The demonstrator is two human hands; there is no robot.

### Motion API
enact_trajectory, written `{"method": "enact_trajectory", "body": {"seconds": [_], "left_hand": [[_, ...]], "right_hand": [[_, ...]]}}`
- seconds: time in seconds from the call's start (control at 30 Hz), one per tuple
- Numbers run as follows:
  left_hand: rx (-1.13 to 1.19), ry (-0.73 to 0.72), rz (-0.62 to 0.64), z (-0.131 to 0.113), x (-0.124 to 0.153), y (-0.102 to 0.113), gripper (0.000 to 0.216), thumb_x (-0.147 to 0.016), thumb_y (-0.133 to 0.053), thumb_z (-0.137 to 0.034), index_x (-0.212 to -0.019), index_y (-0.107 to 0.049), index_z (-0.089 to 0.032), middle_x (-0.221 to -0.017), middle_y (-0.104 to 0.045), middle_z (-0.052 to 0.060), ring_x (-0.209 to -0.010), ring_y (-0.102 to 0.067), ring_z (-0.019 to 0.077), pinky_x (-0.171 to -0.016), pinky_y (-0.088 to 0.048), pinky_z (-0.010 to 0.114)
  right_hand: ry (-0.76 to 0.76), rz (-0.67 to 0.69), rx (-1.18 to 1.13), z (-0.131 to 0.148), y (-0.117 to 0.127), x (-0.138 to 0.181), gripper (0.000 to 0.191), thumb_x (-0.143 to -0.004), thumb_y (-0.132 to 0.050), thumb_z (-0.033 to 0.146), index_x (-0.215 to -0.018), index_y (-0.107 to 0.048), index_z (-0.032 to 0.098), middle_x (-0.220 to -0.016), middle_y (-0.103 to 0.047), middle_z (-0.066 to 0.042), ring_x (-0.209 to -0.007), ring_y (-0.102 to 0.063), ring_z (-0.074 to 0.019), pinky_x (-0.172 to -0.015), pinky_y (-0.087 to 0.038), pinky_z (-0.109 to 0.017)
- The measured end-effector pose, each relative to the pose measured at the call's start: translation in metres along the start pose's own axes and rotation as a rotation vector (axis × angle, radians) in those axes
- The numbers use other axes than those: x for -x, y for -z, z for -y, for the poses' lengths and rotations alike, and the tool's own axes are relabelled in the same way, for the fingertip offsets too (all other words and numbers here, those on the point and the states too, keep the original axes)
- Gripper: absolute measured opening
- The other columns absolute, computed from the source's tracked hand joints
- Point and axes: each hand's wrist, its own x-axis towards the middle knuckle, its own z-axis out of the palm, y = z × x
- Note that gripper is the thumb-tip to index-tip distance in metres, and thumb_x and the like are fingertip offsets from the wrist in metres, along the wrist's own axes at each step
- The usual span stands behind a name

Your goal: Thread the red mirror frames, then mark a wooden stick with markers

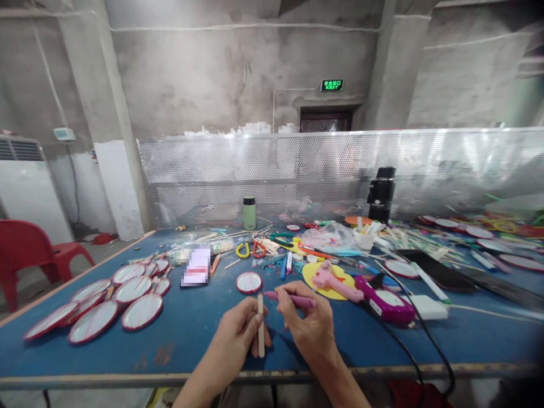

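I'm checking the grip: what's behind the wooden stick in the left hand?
Fingers of the left hand show behind the wooden stick, with blue tabletop beyond. The stick covers its back and whatever is directly behind.

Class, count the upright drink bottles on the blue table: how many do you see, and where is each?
2. The green bottle stands near the picture's middle, before the perforated screen; the taller black bottle stands farther right. Others may be hidden.

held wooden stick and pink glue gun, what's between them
The head view shows the right hand with a pink pen, then part of the yellow disc.
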Motion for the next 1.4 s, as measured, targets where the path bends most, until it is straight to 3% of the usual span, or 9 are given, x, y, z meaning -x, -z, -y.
{"method": "enact_trajectory", "body": {"seconds": [1.4], "left_hand": [[-0.015,0.001,-0.004,-0.0004,0.0003,-0.0003,0.041,-0.091,-0.055,-0.058,-0.095,-0.055,-0.017,-0.064,-0.066,0.0,-0.045,-0.049,0.0105,-0.049,-0.04,0.022]], "right_hand": [[-0.015,0.012,0.017,0.0014,0.0006,0.0002,0.023,-0.092,-0.059,0.026,-0.072,-0.066,0.018,-0.059,-0.064,0.001,-0.039,-0.051,-0.0084,-0.039,-0.046,-0.017]]}}
